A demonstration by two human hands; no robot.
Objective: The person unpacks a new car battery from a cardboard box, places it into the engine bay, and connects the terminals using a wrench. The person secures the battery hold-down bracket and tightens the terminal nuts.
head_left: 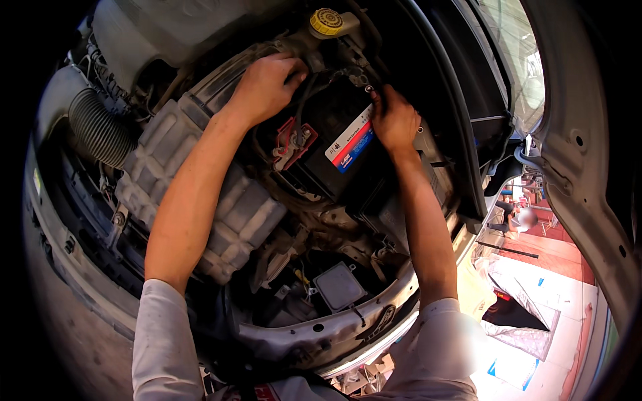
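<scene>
A black car battery [328,144] with a white, red and blue label sits in the engine bay between my hands. My left hand [267,83] is over its far left corner, fingers curled in beside a dark cable; whatever they grip is hidden. At the battery's right edge is my right hand [396,120], its fingers bent and thumb and forefinger close to a bare metal terminal post [368,89]. I cannot make out anything between them. A loosened-looking cable clamp [349,75] lies just left of that post. The other terminal has a red cover [294,144], apart from both hands.
A yellow-capped fluid reservoir [326,22] stands beyond my left hand. A ribbed grey housing [174,157] lies under my left forearm, near a corrugated air hose [100,127]. The front body panel [321,341] curves nearest me. A person [521,220] sits outside at right.
</scene>
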